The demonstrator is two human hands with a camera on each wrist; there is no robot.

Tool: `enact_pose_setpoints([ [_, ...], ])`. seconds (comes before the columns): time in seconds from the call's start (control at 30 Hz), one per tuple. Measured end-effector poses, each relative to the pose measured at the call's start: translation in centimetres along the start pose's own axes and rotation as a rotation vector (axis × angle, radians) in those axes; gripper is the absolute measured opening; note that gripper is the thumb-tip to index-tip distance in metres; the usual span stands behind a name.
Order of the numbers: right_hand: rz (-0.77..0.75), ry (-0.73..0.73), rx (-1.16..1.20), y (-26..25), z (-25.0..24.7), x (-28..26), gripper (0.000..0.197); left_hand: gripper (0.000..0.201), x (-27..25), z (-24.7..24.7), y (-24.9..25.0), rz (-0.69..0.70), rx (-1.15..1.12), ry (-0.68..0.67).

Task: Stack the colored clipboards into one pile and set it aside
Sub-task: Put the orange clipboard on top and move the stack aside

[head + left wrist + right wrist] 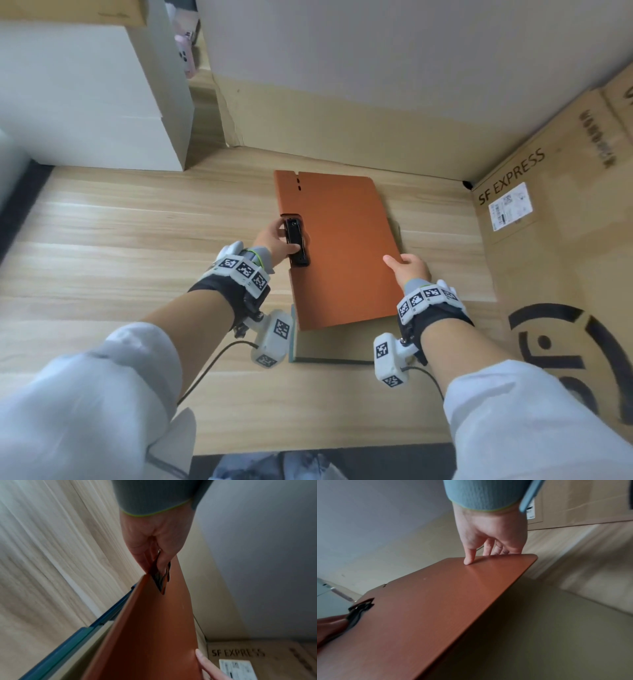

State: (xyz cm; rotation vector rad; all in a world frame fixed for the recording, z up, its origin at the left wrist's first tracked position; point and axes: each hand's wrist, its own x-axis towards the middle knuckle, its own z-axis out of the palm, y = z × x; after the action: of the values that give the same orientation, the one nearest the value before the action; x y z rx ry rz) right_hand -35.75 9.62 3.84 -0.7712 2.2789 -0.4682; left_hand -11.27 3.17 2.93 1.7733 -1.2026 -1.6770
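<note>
An orange clipboard [342,246] [154,628] [428,608] hangs tilted above the wooden table [137,240]. My left hand [279,240] [154,545] pinches its black clip [296,241] [161,577] at the left edge. On the opposite edge my right hand [409,267] [489,538] grips the board, thumb on top and fingers underneath. Below the orange board lie a beige clipboard [329,344] [547,628] and a blue one [292,339] [77,639], of which only edges show.
A large SF EXPRESS cardboard box [565,240] stands at the right. Another carton [342,85] backs the table, and white boxes [85,96] fill the far left. Bare wood lies to the left of the clipboards.
</note>
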Motion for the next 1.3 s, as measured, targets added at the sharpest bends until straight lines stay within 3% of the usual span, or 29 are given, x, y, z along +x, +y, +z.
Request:
enact_pose_setpoints([
  [0.37, 0.167, -0.092, -0.075, 4.1, -1.9, -1.3, 0.056, 0.056, -1.7, 4.2, -0.6, 0.009, 0.649, -0.045],
  [0.6, 0.208, -0.112, -0.119, 4.2, -2.0, -2.0, 0.054, 0.062, -2.2, 5.0, -1.7, -0.017, 0.602, 0.028],
  [0.97, 0.271, -0.166, -0.136, 2.9, -2.0, -2.4, 0.057, 0.072, -2.4, 5.6, -1.3, -0.064, 0.538, -0.090],
  [1.13, 0.320, -0.173, -0.195, 2.2, -1.9, -2.5, 0.045, 0.072, -2.6, 5.5, -1.0, -0.060, 0.542, -0.111],
  [1.3, 0.315, -0.193, -0.289, 1.5, -1.9, -2.8, 0.047, 0.073, -2.9, 5.4, -0.9, -0.067, 0.495, -0.123],
])
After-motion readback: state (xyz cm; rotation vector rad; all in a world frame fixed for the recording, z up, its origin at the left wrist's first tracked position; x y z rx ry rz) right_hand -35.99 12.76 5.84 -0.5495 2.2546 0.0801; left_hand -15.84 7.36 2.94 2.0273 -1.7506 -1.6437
